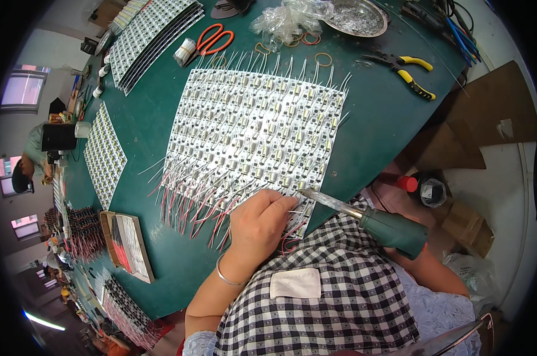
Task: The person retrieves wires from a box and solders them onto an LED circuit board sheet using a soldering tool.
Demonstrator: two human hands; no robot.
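Note:
A white circuit board panel [250, 130] covered with rows of small components lies on the green table. Thin white wires stick out along its far edge, and red and white wires [191, 207] fringe its near left edge. My left hand [259, 221] rests on the near edge of the panel, fingers pinched together; what they hold is hidden. In my right hand [406, 261], mostly hidden by the handle, is a soldering iron [393, 230] with a green grip. Its metal tip reaches the panel's near right corner, just right of my left fingertips.
Yellow-handled pliers [408, 74], orange-handled scissors [214, 40], rubber bands [323, 59], plastic bags [289, 22] and a metal dish [360, 16] lie beyond the panel. Leftward are stacked panels [155, 38], a single panel [105, 155] and a cardboard tray of wires [128, 246]. A person [34, 154] sits far left.

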